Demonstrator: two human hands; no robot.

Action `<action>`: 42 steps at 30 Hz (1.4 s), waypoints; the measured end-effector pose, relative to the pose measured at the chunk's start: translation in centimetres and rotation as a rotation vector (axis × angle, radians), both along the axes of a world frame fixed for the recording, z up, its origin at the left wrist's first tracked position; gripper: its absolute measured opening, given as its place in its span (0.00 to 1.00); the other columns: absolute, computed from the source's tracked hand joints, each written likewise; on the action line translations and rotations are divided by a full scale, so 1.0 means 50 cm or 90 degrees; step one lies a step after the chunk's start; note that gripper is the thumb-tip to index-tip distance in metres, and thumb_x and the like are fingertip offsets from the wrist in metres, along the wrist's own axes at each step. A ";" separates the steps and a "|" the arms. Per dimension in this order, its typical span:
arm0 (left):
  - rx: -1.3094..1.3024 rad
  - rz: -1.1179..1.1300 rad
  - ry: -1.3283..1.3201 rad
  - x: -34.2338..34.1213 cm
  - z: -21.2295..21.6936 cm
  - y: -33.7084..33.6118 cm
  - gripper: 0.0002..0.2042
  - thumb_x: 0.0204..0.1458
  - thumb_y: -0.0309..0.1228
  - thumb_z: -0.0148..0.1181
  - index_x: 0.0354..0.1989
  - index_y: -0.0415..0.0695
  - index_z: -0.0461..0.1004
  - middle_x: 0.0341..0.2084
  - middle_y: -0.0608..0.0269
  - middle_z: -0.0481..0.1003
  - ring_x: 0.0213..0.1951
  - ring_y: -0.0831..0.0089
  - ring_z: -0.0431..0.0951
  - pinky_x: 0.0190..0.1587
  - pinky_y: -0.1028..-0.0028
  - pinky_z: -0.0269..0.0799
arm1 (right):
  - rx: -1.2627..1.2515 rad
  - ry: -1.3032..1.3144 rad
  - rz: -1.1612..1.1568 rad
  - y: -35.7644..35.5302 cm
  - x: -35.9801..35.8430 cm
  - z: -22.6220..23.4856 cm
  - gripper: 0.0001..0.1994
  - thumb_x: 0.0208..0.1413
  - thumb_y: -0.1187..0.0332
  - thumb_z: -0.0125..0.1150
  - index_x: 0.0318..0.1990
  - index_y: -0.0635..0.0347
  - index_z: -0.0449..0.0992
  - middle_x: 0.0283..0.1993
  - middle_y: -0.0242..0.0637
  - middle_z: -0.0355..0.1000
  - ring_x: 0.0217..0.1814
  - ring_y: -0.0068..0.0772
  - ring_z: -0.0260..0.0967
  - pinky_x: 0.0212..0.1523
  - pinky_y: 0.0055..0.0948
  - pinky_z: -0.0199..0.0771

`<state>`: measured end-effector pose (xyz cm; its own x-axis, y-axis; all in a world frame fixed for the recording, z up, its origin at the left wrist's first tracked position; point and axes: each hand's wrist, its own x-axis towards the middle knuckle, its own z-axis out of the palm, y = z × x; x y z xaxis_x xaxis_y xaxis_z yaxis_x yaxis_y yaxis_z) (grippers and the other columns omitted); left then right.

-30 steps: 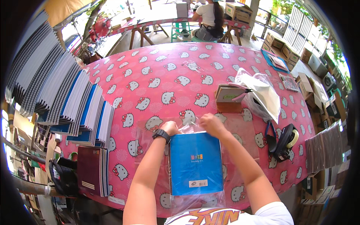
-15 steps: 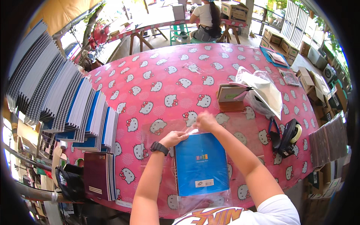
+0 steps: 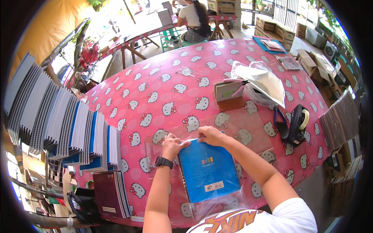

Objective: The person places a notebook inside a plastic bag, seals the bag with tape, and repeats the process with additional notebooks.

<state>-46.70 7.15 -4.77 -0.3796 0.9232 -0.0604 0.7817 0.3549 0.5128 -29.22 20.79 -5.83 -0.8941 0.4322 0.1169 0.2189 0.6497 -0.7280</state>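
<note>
- Head view: notebook stacks [image 3: 58, 116] run along the left of the pink table [image 3: 155, 97], bands of page edges alternating with bands of spirals, probably so the thick spines do not tip them.
- Maroon notebooks [image 3: 110, 196] lie nearer the person, within easy reach of the left arm.
- Left hand [image 3: 173, 145]: fingers bent, thumb stretched toward the blue notebook's top left corner, seeming to pinch the film there, likely to steady it. The forearm rises almost straight from the lower edge, a watch [image 3: 164, 162] at the wrist.
- Blue notebook [image 3: 210, 171]: flat before the person, slightly turned, inside clear film [image 3: 231, 202] that spreads past its lower edge; set centrally, it suits both hands.
- Right hand [image 3: 210, 136]: nearly closed, thumb and forefinger together on the film at the notebook's top edge. The elbow is out to the right, the forearm slanting up and inward, which leaves the cover uncrossed.
- Farther right, a card block [image 3: 229, 94] stands beside a plastic bag [image 3: 260, 83].
- A blue-and-black tool [image 3: 281, 130] lies just beside the tape dispenser [image 3: 298, 124], perhaps to keep both handy.
- A grey stack [image 3: 340, 116] stands by the table's right edge.
</note>
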 end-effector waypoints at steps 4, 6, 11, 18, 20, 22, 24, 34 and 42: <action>-0.065 -0.040 -0.180 -0.059 -0.024 -0.017 0.22 0.38 0.52 0.63 0.31 0.44 0.80 0.33 0.56 0.73 0.39 0.64 0.72 0.37 0.69 0.68 | 0.146 0.074 -0.024 -0.035 -0.033 0.012 0.08 0.40 0.69 0.60 0.29 0.61 0.71 0.34 0.39 0.71 0.41 0.42 0.67 0.39 0.35 0.69; -0.075 -0.022 -0.274 -0.069 -0.018 -0.030 0.22 0.38 0.51 0.65 0.30 0.42 0.80 0.35 0.56 0.72 0.39 0.66 0.71 0.40 0.70 0.67 | 0.363 0.019 0.063 -0.048 -0.025 0.017 0.08 0.40 0.70 0.55 0.31 0.59 0.73 0.34 0.37 0.70 0.39 0.36 0.67 0.40 0.30 0.71; 0.193 -0.102 0.032 -0.034 0.005 -0.047 0.35 0.34 0.42 0.69 0.54 0.44 0.65 0.56 0.52 0.60 0.57 0.55 0.60 0.56 0.61 0.57 | 0.440 0.001 -0.018 -0.150 0.039 0.010 0.13 0.46 0.67 0.52 0.39 0.65 0.74 0.39 0.39 0.70 0.49 0.36 0.64 0.48 0.29 0.67; 0.152 -0.223 0.202 0.132 -0.013 -0.090 0.22 0.53 0.40 0.49 0.57 0.51 0.62 0.59 0.59 0.58 0.62 0.64 0.54 0.62 0.54 0.41 | 0.295 0.033 -0.142 -0.173 0.197 0.081 0.13 0.52 0.59 0.53 0.40 0.57 0.75 0.49 0.39 0.70 0.55 0.34 0.64 0.60 0.45 0.52; 0.217 -0.156 0.189 0.140 -0.014 -0.096 0.16 0.51 0.38 0.51 0.48 0.49 0.71 0.52 0.61 0.67 0.58 0.65 0.62 0.61 0.58 0.46 | 0.247 0.192 -0.283 -0.098 0.314 0.072 0.09 0.50 0.65 0.55 0.36 0.58 0.75 0.43 0.39 0.72 0.46 0.38 0.68 0.53 0.42 0.59; 0.237 -0.146 0.163 0.134 -0.021 -0.104 0.15 0.50 0.38 0.53 0.46 0.49 0.73 0.50 0.62 0.69 0.57 0.66 0.63 0.60 0.58 0.47 | 0.189 0.257 -0.648 -0.061 0.439 0.093 0.07 0.47 0.74 0.56 0.35 0.62 0.75 0.38 0.42 0.72 0.40 0.43 0.67 0.46 0.34 0.65; 0.271 -0.154 0.138 0.138 -0.017 -0.094 0.14 0.50 0.37 0.55 0.44 0.48 0.74 0.48 0.62 0.70 0.56 0.66 0.64 0.60 0.59 0.48 | 0.314 0.163 -0.869 -0.006 0.613 0.053 0.10 0.47 0.73 0.57 0.38 0.63 0.74 0.39 0.44 0.71 0.44 0.44 0.65 0.47 0.37 0.65; 0.295 -0.161 0.093 0.161 -0.019 -0.064 0.14 0.48 0.37 0.57 0.41 0.45 0.75 0.44 0.60 0.71 0.54 0.65 0.65 0.59 0.61 0.49 | -0.065 0.139 -0.977 0.147 0.893 -0.051 0.20 0.46 0.50 0.60 0.28 0.61 0.77 0.31 0.44 0.75 0.45 0.40 0.67 0.48 0.35 0.62; 0.283 -0.132 0.120 0.130 -0.025 -0.096 0.14 0.48 0.39 0.57 0.41 0.48 0.75 0.44 0.63 0.72 0.54 0.67 0.65 0.59 0.61 0.50 | -0.254 0.400 -0.998 -0.021 0.752 -0.070 0.07 0.49 0.65 0.62 0.28 0.58 0.74 0.24 0.29 0.68 0.15 0.17 0.57 0.16 0.19 0.58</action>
